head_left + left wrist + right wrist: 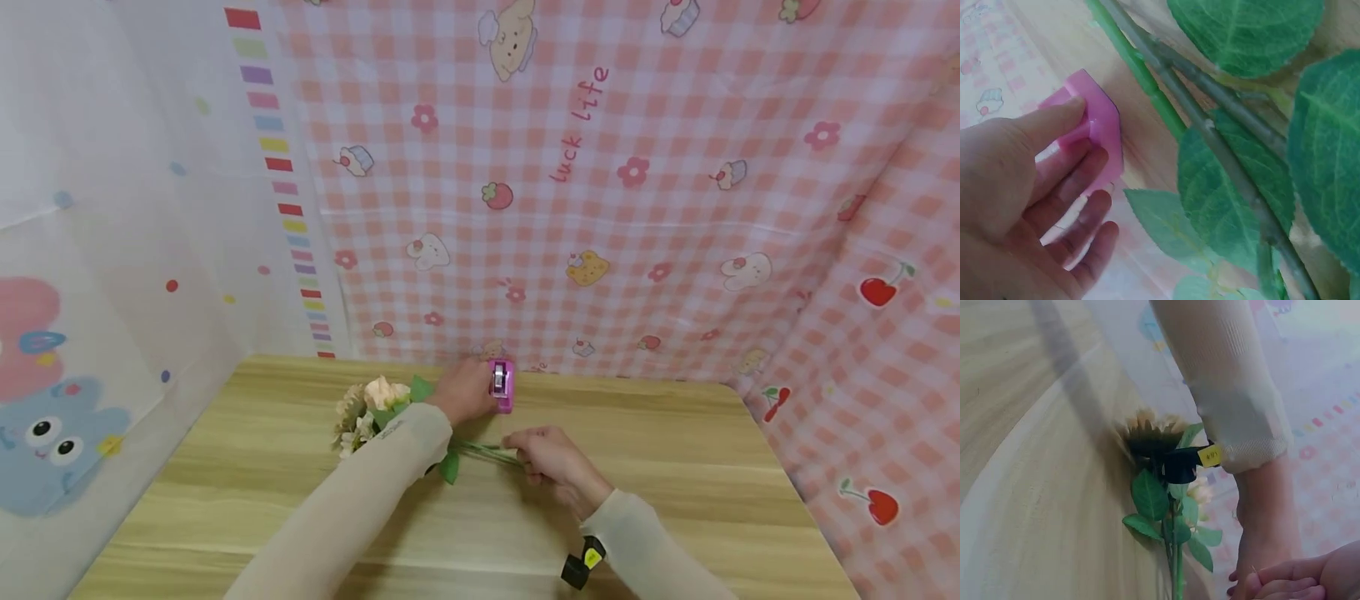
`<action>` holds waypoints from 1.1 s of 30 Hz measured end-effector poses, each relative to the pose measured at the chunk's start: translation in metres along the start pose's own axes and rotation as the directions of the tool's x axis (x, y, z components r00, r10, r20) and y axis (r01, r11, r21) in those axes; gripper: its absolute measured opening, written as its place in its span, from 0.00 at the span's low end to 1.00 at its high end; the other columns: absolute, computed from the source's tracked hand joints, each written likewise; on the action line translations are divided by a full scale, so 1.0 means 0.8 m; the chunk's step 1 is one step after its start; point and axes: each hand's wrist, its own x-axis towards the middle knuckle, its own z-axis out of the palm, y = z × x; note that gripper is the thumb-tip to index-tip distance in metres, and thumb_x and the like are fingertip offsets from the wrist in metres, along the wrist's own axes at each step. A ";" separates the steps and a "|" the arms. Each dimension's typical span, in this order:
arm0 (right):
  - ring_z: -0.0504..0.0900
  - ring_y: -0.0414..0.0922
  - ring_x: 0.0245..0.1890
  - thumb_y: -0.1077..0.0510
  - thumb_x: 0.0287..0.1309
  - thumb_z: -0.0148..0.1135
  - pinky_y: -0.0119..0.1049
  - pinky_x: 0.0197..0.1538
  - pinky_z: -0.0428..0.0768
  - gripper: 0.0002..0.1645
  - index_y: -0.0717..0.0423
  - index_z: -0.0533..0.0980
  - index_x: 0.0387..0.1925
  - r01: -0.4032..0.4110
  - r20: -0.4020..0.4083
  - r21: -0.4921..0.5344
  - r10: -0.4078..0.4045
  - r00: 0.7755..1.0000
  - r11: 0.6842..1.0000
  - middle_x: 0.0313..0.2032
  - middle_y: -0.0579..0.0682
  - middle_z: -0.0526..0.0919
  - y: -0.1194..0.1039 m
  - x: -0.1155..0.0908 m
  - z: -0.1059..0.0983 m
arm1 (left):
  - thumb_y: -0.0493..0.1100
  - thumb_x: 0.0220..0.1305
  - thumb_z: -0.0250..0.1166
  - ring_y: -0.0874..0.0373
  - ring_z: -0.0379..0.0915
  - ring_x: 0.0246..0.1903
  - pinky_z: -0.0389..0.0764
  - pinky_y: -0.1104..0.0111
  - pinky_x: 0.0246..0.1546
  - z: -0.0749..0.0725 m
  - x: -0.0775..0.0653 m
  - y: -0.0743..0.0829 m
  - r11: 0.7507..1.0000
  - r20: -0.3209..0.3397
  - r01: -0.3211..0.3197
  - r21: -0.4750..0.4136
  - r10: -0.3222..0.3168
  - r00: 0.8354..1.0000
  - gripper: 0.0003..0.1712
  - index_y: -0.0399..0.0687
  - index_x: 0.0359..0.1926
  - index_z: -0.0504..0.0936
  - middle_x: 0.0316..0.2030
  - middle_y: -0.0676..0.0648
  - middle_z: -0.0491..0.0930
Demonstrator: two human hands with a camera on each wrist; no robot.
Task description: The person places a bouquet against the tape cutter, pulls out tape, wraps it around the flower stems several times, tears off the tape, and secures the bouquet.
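Head: I'm watching the left hand (465,390) pinching a pink dispenser (507,392) at the table's (675,467) far side, right of the flowers (386,392); the stems (487,451) are running right, towards the right hand (558,462). Left wrist: thumb and forefinger are gripping — other fingers are curling loosely near leaves (1235,187). Whether the dispenser is holding a roll, I can't tell. Right wrist: fingertips are pinching some thin sliver (1254,570). I'd be keeping the stems together — and the dispenser steady.
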 end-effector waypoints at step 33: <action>0.64 0.37 0.22 0.58 0.72 0.67 0.28 0.27 0.66 0.13 0.67 0.87 0.44 -0.032 -0.017 0.030 0.033 0.999 0.999 0.22 0.41 0.72 0.028 -0.001 0.003 | 0.46 0.68 0.78 0.56 0.80 0.33 0.82 0.61 0.42 0.014 -0.111 -0.004 0.870 0.015 -0.354 0.342 0.372 0.928 0.09 0.55 0.29 0.93 0.30 0.54 0.88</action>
